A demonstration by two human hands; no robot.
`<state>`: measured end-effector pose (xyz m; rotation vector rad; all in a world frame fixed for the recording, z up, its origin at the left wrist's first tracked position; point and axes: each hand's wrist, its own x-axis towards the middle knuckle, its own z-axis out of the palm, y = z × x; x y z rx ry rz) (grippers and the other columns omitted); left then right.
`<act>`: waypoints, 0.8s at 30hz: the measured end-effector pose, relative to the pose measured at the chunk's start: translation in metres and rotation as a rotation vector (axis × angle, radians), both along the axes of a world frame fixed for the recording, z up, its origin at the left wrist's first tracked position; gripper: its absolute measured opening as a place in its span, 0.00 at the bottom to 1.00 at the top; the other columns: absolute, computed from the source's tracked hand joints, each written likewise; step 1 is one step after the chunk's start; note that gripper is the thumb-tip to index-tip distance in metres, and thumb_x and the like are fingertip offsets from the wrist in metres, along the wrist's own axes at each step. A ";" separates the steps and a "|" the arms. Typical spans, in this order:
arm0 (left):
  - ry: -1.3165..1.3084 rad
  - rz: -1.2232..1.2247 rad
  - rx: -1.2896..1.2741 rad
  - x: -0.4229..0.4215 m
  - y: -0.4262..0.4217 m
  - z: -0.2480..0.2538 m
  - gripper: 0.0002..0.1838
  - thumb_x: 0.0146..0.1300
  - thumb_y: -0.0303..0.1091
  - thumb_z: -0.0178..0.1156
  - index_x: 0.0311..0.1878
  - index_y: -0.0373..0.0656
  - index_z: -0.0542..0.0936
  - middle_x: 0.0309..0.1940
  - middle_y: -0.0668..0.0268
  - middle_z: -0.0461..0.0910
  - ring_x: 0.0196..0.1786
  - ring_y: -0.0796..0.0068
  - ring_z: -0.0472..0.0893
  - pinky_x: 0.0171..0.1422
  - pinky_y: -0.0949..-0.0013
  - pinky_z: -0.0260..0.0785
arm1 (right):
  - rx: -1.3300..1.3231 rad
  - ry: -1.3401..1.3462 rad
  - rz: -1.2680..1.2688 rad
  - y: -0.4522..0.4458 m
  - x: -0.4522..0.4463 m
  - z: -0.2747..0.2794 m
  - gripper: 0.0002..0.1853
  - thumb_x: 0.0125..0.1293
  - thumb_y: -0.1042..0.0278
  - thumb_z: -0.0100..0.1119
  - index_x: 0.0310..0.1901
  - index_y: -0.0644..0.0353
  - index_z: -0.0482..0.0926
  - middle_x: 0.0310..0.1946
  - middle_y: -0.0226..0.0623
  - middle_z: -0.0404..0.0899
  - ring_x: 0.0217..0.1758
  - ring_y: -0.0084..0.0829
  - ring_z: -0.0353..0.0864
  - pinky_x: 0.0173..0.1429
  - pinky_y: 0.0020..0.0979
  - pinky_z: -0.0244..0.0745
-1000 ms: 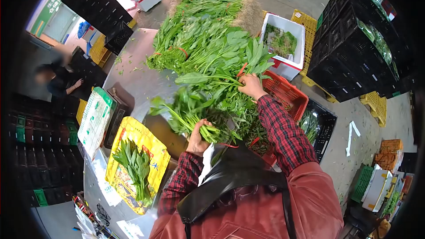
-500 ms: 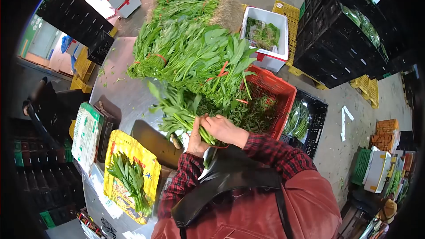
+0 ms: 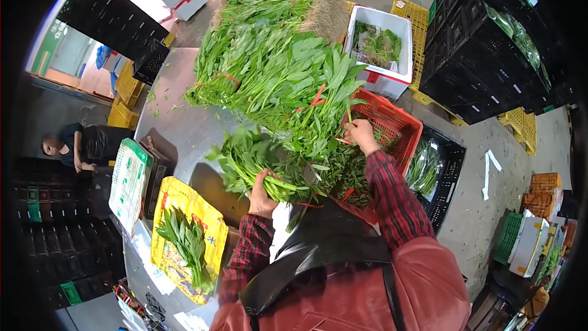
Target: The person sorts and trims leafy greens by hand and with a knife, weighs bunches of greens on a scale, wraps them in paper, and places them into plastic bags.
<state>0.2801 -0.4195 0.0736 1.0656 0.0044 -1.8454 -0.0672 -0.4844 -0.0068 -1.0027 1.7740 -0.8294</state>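
My left hand is closed round the stems of a bunch of leafy greens, its leaves pointing up and left. Out to the right, my right hand has its fingers together at the edge of the big pile of leafy greens, where a green stem rises from the fingertips. Red ties band parts of that pile. Just under the right hand is a red plastic crate with loose leaves and stems inside.
On the metal table, a smaller bunch lies on a yellow bag beside a green-and-white box. Right of the red crate are a black crate and a white foam box. Another person is at far left.
My right hand has left the bunch and reached up and right to the pile's edge above the red crate. My left hand keeps its hold on the bunch. The view has shifted slightly.
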 end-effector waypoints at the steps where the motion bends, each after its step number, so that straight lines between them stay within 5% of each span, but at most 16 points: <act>1: 0.003 0.005 -0.004 -0.003 0.000 0.001 0.08 0.64 0.38 0.61 0.36 0.44 0.75 0.29 0.67 0.76 0.34 0.69 0.78 0.44 0.61 0.74 | 0.004 -0.221 -0.021 0.002 0.013 0.028 0.17 0.64 0.59 0.64 0.38 0.70 0.80 0.26 0.44 0.82 0.24 0.34 0.83 0.30 0.33 0.78; 3: -0.035 -0.056 -0.029 -0.008 0.009 0.010 0.09 0.64 0.38 0.60 0.36 0.44 0.75 0.29 0.67 0.77 0.34 0.70 0.78 0.43 0.62 0.74 | 0.029 -0.666 -0.058 0.007 0.049 0.062 0.19 0.63 0.57 0.65 0.34 0.71 0.80 0.23 0.42 0.81 0.22 0.33 0.82 0.27 0.33 0.77; 4: -0.057 -0.090 -0.043 -0.010 0.013 0.015 0.09 0.64 0.38 0.60 0.36 0.44 0.75 0.29 0.67 0.77 0.34 0.70 0.78 0.42 0.63 0.74 | 0.030 -0.667 -0.054 -0.002 0.062 0.060 0.19 0.63 0.57 0.65 0.34 0.71 0.80 0.23 0.42 0.81 0.22 0.33 0.82 0.27 0.33 0.77; 7: -0.104 -0.115 -0.032 -0.024 0.017 0.041 0.08 0.64 0.38 0.60 0.36 0.44 0.75 0.29 0.68 0.77 0.33 0.72 0.78 0.42 0.65 0.74 | -0.021 -0.326 -0.100 -0.046 0.094 0.070 0.18 0.63 0.57 0.64 0.35 0.69 0.78 0.20 0.31 0.74 0.18 0.27 0.75 0.27 0.30 0.76; 9: -0.126 -0.138 -0.026 -0.025 0.017 0.045 0.08 0.64 0.37 0.60 0.36 0.44 0.75 0.29 0.69 0.77 0.33 0.73 0.78 0.42 0.66 0.74 | 0.214 0.036 0.032 -0.058 0.105 0.094 0.17 0.63 0.57 0.62 0.35 0.67 0.77 0.19 0.28 0.70 0.17 0.26 0.71 0.26 0.29 0.75; 16: -0.054 -0.070 -0.114 -0.001 0.026 0.032 0.08 0.64 0.37 0.60 0.37 0.45 0.76 0.31 0.71 0.78 0.33 0.77 0.78 0.40 0.70 0.74 | 0.055 -0.135 -0.024 -0.040 0.051 0.074 0.18 0.60 0.56 0.65 0.34 0.67 0.76 0.21 0.30 0.71 0.22 0.26 0.74 0.26 0.31 0.75; 20: -0.084 -0.049 -0.064 -0.001 0.027 0.036 0.08 0.64 0.37 0.61 0.38 0.44 0.76 0.32 0.71 0.78 0.33 0.78 0.77 0.40 0.71 0.73 | 0.259 -0.341 -0.058 -0.058 0.055 0.047 0.18 0.58 0.58 0.67 0.27 0.67 0.76 0.18 0.32 0.73 0.20 0.28 0.75 0.24 0.32 0.73; 24: -0.023 -0.057 -0.038 0.003 0.027 0.033 0.09 0.63 0.35 0.63 0.42 0.44 0.75 0.32 0.70 0.78 0.34 0.75 0.78 0.43 0.68 0.75 | 0.160 -0.045 -0.085 -0.068 0.071 0.058 0.18 0.58 0.62 0.66 0.20 0.66 0.74 0.14 0.34 0.73 0.15 0.30 0.73 0.20 0.34 0.69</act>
